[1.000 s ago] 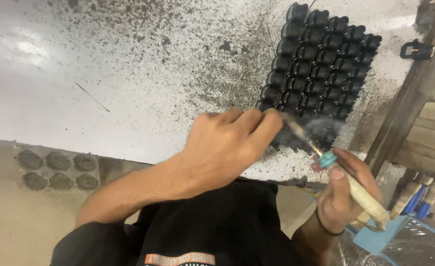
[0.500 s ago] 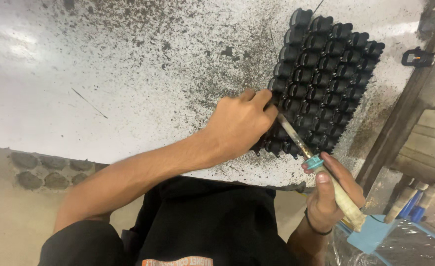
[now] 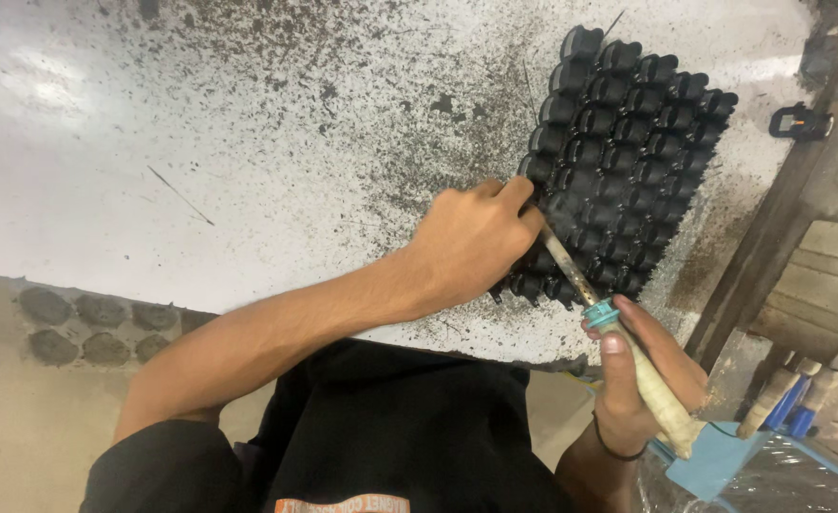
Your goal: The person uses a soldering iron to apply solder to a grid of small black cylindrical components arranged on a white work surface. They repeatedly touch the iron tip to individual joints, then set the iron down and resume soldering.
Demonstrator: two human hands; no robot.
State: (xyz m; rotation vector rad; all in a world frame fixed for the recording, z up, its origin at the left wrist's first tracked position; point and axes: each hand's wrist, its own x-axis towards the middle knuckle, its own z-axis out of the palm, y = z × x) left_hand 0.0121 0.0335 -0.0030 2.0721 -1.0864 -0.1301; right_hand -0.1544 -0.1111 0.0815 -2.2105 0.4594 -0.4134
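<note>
The left hand [image 3: 471, 242] lies at the centre of the frame, palm down, its fingers curled over the lower left edge of a black mat [image 3: 628, 161] and pressing it to the table [image 3: 200, 142]. The mat is a grid of small rounded cups and sits in the upper right of the frame, turned at an angle, with dark specks and crumbs scattered on the white table around it.

The right hand [image 3: 642, 380], at the lower right, is closed around the pale handle of a tool [image 3: 618, 337], thumb laid along the top. The tool has a teal collar where the handle ends, and a thin metal blade runs up and left from it to the mat's lower edge, where its tip meets the mat just beside the left fingertips. A dark band circles the right wrist.

A black shirt fills the bottom centre. At the lower left, below the table edge, a grey slab [image 3: 77, 328] shows round dimples. A blue tray [image 3: 723, 461] lies at the lower right corner, with wooden boards [image 3: 818, 285] above it along the right edge.
</note>
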